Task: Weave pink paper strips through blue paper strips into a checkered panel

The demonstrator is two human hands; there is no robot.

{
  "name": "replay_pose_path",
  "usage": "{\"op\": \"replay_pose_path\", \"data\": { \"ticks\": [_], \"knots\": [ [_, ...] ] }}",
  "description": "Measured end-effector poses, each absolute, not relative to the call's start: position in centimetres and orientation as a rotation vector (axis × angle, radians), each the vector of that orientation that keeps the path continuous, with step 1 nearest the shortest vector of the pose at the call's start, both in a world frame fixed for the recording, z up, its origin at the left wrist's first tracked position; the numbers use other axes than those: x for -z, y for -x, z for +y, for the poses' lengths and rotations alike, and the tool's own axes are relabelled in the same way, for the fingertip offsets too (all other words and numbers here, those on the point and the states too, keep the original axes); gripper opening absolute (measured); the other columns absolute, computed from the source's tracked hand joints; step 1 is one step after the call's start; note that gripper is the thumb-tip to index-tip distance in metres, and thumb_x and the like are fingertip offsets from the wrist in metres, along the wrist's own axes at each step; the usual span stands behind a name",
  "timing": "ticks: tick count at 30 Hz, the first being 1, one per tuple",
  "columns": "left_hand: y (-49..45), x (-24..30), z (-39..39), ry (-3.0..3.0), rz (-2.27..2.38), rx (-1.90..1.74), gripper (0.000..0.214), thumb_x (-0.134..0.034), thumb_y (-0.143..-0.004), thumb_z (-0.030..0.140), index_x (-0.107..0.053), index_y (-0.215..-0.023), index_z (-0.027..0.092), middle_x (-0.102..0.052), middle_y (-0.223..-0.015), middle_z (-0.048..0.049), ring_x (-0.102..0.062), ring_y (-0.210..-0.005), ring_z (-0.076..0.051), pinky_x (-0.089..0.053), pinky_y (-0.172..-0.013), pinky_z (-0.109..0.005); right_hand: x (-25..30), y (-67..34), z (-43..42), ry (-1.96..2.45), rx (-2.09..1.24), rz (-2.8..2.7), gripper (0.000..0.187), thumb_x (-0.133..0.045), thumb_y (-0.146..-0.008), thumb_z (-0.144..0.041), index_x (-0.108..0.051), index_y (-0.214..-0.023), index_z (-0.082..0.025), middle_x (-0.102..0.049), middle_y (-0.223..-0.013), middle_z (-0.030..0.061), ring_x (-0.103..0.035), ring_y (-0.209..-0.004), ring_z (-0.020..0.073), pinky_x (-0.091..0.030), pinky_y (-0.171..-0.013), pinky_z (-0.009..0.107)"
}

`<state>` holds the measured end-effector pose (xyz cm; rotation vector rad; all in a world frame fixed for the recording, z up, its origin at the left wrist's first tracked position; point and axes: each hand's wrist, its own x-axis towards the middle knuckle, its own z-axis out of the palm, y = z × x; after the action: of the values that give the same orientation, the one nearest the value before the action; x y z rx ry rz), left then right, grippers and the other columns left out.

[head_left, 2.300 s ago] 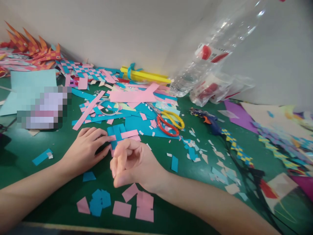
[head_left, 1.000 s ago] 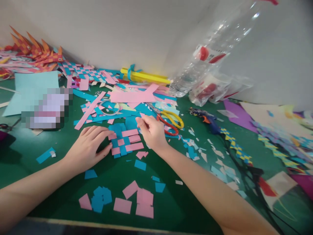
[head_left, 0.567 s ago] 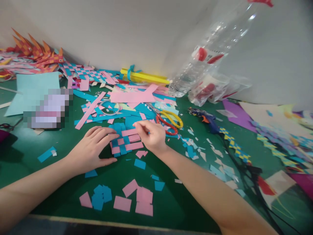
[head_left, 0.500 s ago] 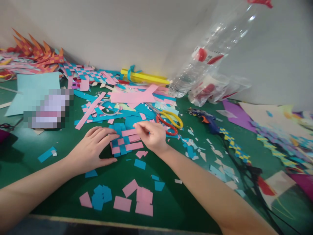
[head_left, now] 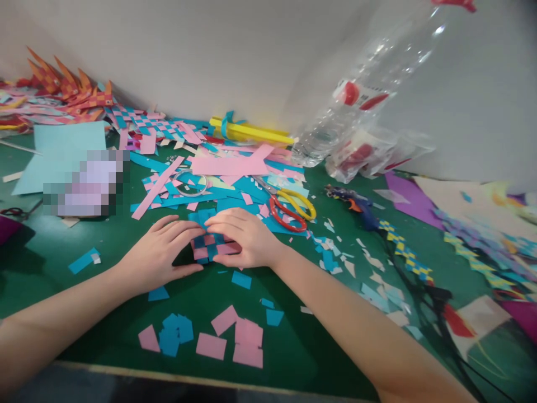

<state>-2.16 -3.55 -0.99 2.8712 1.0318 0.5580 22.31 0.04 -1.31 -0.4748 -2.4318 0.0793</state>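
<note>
A small weave of blue and pink paper strips (head_left: 206, 251) lies on the green table between my hands. My left hand (head_left: 168, 249) steadies its left side, with the fingers curved at the far edge and the thumb lower down, close to the near corner. My right hand (head_left: 249, 238) covers the right part, its fingers across the strips and its thumb along the near edge. Blue strip ends (head_left: 201, 215) stick out on the far side. Both palms hide parts of the weave. Red-and-yellow-handled scissors (head_left: 291, 210) rest just beyond my right hand.
Pink paper pieces (head_left: 211, 346) and blue scraps (head_left: 172, 334) lie near the table's front edge (head_left: 168, 376). Behind are a pink strip (head_left: 226, 165), a tape roll (head_left: 191, 183) and a yellow bundle (head_left: 251, 132). A plastic bottle (head_left: 373, 73) leans right; a blurred-out device (head_left: 90, 184) lies left.
My right hand has come down and left from a pinch over the right strips, and its fingers now spread across the weave. My left hand stays at the left side.
</note>
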Motion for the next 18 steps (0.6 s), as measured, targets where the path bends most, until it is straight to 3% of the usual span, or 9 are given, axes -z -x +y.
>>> {"op": "replay_pose_path", "data": {
  "ticks": [7, 12, 18],
  "knots": [
    [2.0, 0.8, -3.7, -2.836, 1.061, -0.555, 0.05, -0.051, -0.094, 0.05, -0.047, -0.131, 0.016, -0.062, -0.126, -0.0123, -0.058, -0.116, -0.027, -0.038, -0.107, -0.048, 0.7, -22.3, -0.8, 0.449, 0.061, -2.523, 0.057, -0.058, -0.086, -0.059, -0.065, -0.114, -0.01, -0.071, -0.119, 0.0155, -0.068, -0.107, 0.0268, -0.052, -0.097, 0.045],
    [2.0, 0.6, -3.7, -2.706, 1.115, -0.596, 0.05, -0.045, -0.097, 0.049, -0.041, -0.137, 0.018, -0.06, -0.131, -0.0122, -0.056, -0.122, -0.027, -0.038, -0.108, -0.048, 0.7, -21.1, -2.0, 0.511, 0.221, -2.549, 0.038, -0.051, -0.095, -0.036, -0.066, -0.116, -0.008, -0.072, -0.115, 0.0176, -0.069, -0.105, 0.0275, -0.056, -0.093, 0.045],
    [2.0, 0.2, -3.8, -2.65, 1.102, -0.594, 0.048, -0.044, -0.098, 0.047, -0.041, -0.135, 0.017, -0.059, -0.132, -0.0143, -0.054, -0.124, -0.029, -0.038, -0.107, -0.05, 1.2, -20.4, -2.5, 0.638, 0.198, -2.549, 0.027, -0.047, -0.096, -0.016, -0.07, -0.108, -0.009, -0.075, -0.104, 0.0176, -0.071, -0.1, 0.0274, -0.06, -0.086, 0.042]
  ]
}}
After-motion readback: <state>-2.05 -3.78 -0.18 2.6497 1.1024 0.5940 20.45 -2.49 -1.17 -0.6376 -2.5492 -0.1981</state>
